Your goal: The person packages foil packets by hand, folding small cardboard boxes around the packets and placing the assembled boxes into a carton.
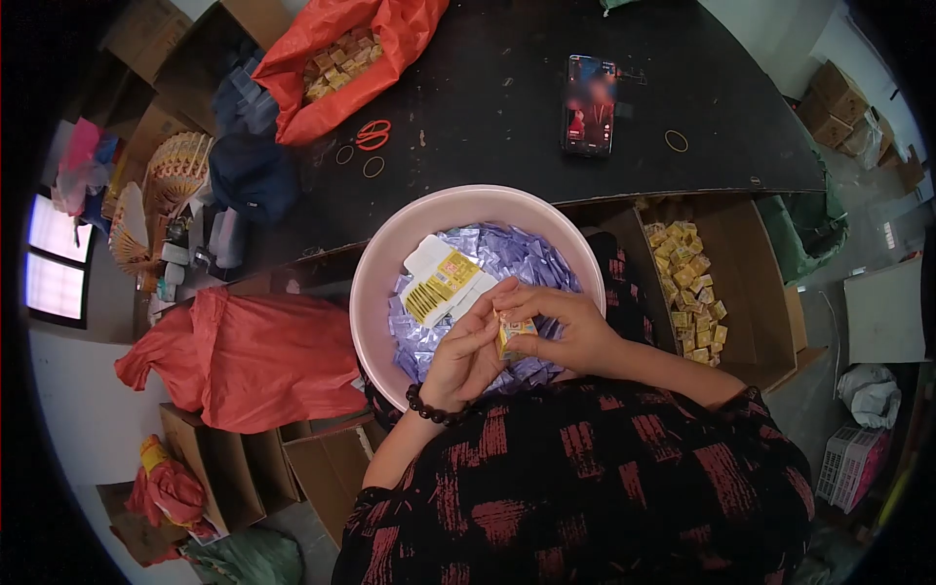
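Over a pink basin [370, 283], my left hand [463, 356] and my right hand [564, 327] meet around a small yellow box [513, 338]. Fingers of both are closed on it, and they hide part of its sides. Below them the basin holds many small purple packets [517, 252]. A stack of flat, unfolded yellow-and-white cartons [444, 283] lies on the packets, just beyond my left hand. A dark beaded bracelet [429, 409] circles my left wrist.
On the black table [487, 97] are a phone [589, 105], red scissors [372, 135], rubber bands [676, 141] and a red bag [409, 58] of small boxes. A cardboard box [741, 283] with many yellow boxes stands at right; a red sack [263, 361] at left.
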{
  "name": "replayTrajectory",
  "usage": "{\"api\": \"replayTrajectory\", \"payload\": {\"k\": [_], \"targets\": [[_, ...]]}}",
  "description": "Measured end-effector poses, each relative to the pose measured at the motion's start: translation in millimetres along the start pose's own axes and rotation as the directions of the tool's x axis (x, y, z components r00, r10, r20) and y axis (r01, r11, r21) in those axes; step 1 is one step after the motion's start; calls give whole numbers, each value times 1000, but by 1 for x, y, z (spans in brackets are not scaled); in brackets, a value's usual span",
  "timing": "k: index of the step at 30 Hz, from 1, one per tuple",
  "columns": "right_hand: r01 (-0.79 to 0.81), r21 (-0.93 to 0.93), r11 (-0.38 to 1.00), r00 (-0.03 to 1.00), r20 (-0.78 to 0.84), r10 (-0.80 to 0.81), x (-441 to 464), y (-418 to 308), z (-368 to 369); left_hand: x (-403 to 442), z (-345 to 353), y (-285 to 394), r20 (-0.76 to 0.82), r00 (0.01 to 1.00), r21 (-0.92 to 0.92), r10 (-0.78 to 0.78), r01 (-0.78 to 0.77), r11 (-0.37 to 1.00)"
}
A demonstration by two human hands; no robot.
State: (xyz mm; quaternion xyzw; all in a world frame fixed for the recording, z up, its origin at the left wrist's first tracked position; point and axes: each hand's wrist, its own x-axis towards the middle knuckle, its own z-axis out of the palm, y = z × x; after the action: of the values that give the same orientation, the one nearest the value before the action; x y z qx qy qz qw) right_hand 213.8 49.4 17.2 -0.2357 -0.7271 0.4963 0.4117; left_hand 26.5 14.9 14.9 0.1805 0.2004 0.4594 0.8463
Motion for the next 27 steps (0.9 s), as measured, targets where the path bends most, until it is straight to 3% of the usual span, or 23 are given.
{"api": "replayTrajectory", "payload": {"k": [2,4,8,10,14,16,18,20,22,24,26,27], "targets": [[-66,-6,998,998,-11,66,0,1,1,1,5,1,-48,999,54,24,-21,998],[166,-204,965,985,-10,-171,0,8,2,2,6,0,-38,999,23,14,-13,1000],[173,-258,951,982,-34,-187,0,10,3,5,7,-6,-57,998,31,25,-24,999],[89,-134,987,993,-66,-98,-1,12,4,6,7,-8,-66,997,28,33,-31,999],[80,-114,990,995,-57,-87,-1,14,3,6,2,-9,-55,998,-16,24,-24,1000],[217,-261,941,974,0,-225,-3,16,1,6,1,-10,-70,997,-37,26,-29,999],[241,-357,902,970,59,-236,-3,6,0,6,-1,-11,-86,996,-56,32,-37,998],[268,-449,852,963,118,-241,-3,3,0,6,-4,-14,-141,990,-207,4,-34,978],[279,-561,780,959,209,-193,-6,5,0,8,-10,-17,-101,995,-217,3,-25,976],[276,-552,787,961,178,-213,-10,12,1,9,-9,-17,-56,998,-225,0,-12,974],[270,-553,788,963,141,-231,-14,11,1,12,-1,-14,-143,990,-191,8,-36,981],[213,-529,822,977,132,-168,-14,6,1,14,3,-12,-129,992,-191,3,-28,981]]}}
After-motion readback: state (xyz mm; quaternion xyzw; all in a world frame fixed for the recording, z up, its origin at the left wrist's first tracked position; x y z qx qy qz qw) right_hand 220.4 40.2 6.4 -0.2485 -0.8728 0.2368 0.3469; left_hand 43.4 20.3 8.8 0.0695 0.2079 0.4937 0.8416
